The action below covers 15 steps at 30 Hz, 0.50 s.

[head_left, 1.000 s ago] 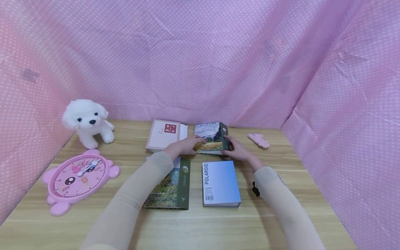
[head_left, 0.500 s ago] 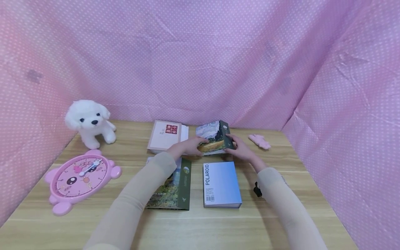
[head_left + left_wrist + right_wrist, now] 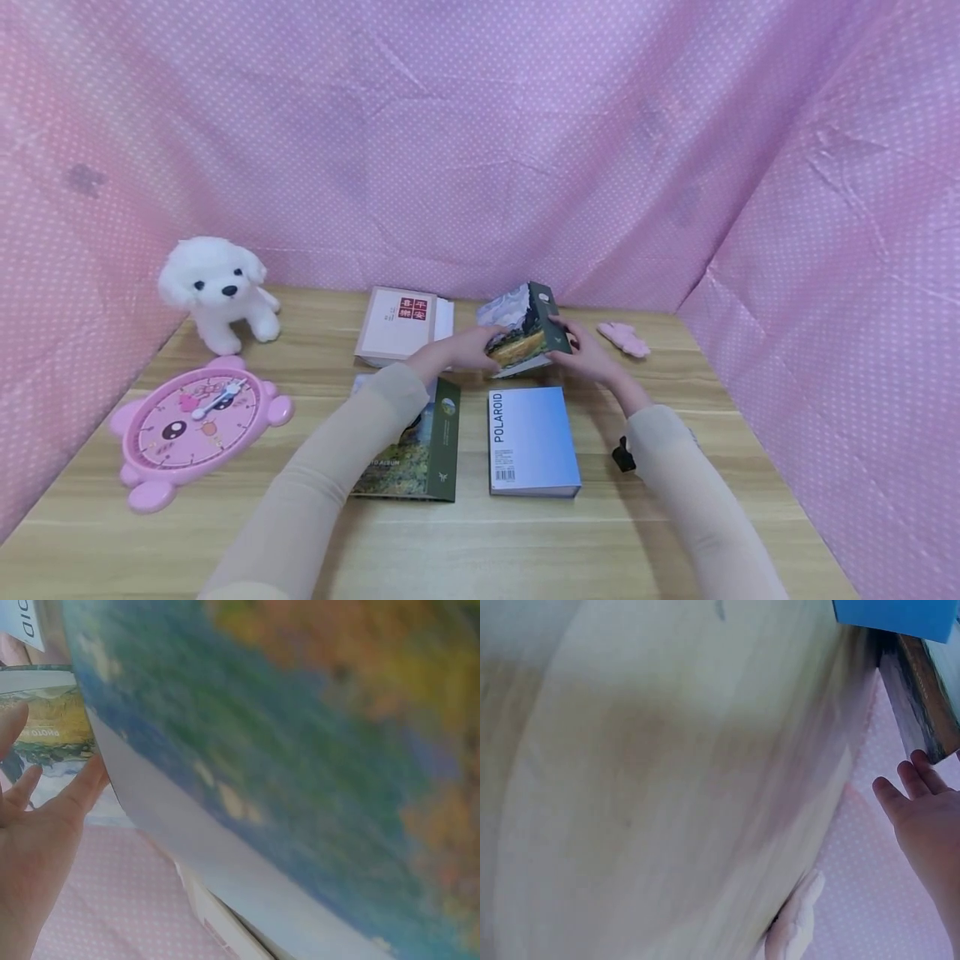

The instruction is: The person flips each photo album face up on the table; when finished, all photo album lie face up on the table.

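A photo album (image 3: 525,329) with a landscape painting on its cover and a dark green spine is held at the back of the table, tilted with its spine side raised. My left hand (image 3: 472,348) holds its left side, thumb over the cover in the left wrist view. The spine side is gripped by my right hand (image 3: 585,354), whose fingers (image 3: 911,780) reach the album's edge in the right wrist view. In front lies a blue POLAROID album (image 3: 532,442). A second green-spined photo album (image 3: 408,462) is partly hidden by my left sleeve.
A pale album with red characters (image 3: 393,325) lies at back left. Further left are a white plush dog (image 3: 217,292) and a pink toy clock (image 3: 198,425). A small pink item (image 3: 624,339) lies right, and a black object (image 3: 622,454) sits beside my right sleeve.
The landscape album has gone from nearly flat to tilted, its spine side rising and shifting a little right. Both hands have moved slightly right with it.
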{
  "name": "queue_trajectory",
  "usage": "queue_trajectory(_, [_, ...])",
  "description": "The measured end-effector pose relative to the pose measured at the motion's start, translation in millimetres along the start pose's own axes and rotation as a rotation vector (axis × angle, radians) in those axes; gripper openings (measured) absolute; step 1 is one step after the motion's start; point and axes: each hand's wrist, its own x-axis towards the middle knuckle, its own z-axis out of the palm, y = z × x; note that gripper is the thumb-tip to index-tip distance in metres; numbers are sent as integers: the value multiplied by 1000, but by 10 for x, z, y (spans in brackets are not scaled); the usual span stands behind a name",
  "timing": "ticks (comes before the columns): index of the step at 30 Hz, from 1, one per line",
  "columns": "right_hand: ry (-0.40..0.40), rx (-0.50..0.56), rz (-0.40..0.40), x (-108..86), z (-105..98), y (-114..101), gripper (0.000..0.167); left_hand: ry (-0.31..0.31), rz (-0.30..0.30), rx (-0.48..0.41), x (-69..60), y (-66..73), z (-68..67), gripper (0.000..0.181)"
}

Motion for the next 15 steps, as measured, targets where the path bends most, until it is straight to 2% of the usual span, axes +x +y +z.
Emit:
queue_trajectory(6, [-11, 27, 14, -51, -70, -95, 72, 15, -17, -85, 1, 33, 16, 73])
queue_trajectory(10, [-21, 67, 20, -127, -104, -287, 72, 27, 3, -82, 29, 25, 34, 75])
queue_trajectory(13, [0, 45, 4, -171, -120, -411, 71, 30, 3, -109, 56, 20, 56, 81])
queue_trajectory(15, [23, 24, -15, -165, -122, -394, 70, 34, -5, -138, 74, 18, 74, 85])
